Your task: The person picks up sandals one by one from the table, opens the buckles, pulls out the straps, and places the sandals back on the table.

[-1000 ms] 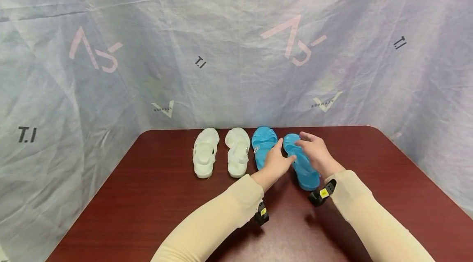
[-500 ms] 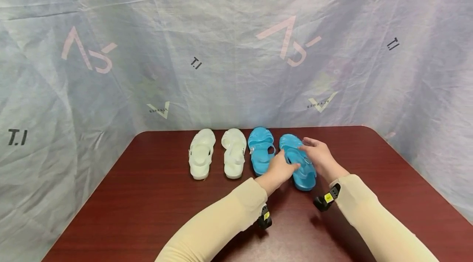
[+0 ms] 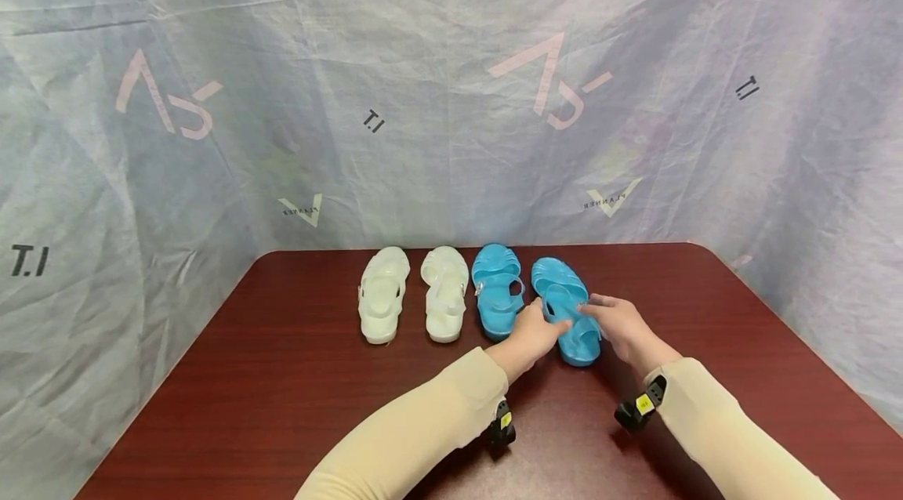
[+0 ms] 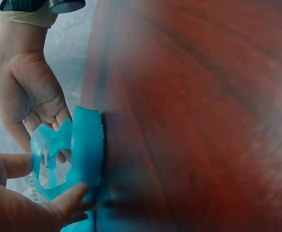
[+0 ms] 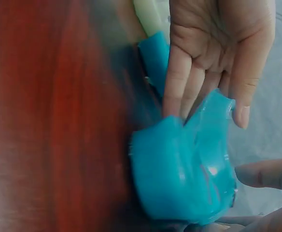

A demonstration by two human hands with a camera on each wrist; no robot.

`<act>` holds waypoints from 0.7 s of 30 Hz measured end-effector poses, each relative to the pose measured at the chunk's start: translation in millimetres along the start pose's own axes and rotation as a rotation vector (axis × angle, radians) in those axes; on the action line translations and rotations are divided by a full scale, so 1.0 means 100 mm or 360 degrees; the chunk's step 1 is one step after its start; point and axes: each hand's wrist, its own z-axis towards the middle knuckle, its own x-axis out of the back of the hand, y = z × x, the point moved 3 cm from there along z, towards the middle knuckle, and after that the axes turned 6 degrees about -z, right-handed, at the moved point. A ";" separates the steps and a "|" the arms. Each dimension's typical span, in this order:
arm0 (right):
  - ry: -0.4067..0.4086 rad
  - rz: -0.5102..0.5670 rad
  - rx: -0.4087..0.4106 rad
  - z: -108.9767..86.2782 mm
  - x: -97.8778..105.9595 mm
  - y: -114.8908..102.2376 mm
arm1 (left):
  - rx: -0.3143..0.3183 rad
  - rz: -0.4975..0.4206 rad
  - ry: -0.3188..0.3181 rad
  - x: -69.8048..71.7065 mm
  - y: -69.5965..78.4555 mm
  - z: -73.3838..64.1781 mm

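In the head view, my left hand and right hand flank the rightmost blue sandal, which lies with its heel towards me. Its toe points away and slightly left. My left thumb reaches over the heel part; the right fingertips are at its right edge, by the strap. From the left wrist, the sandal's heel and strap show between both hands, fingers fairly straight. In the right wrist view, the left hand has its palm towards the sandal, fingers extended along its side.
Another blue sandal lies just left of my left hand, and two white sandals lie further left in the same row. All rest near the far edge of the dark red table. A printed grey cloth hangs behind.
My right hand has come back towards me along the sandal's right side, from near the toe to beside the strap. The left hand has shifted slightly towards me. The view has shifted slightly.
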 end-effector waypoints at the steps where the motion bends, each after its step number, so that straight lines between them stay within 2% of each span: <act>1: -0.0011 0.0018 -0.0008 -0.01 -0.01 0.03 | -0.0003 -0.0007 -0.0002 -0.01 -0.01 0.00; 6: 0.0022 0.0062 -0.0024 -0.03 -0.05 0.12 | -0.0024 -0.0112 -0.0023 -0.02 -0.05 0.01; 13: 0.0081 0.0076 0.0003 -0.02 -0.07 0.16 | 0.0053 -0.0388 -0.0083 -0.03 -0.07 0.01; 21: 0.0122 0.0034 0.0008 -0.03 -0.09 0.16 | 0.0100 -0.0364 -0.0119 -0.02 -0.05 0.00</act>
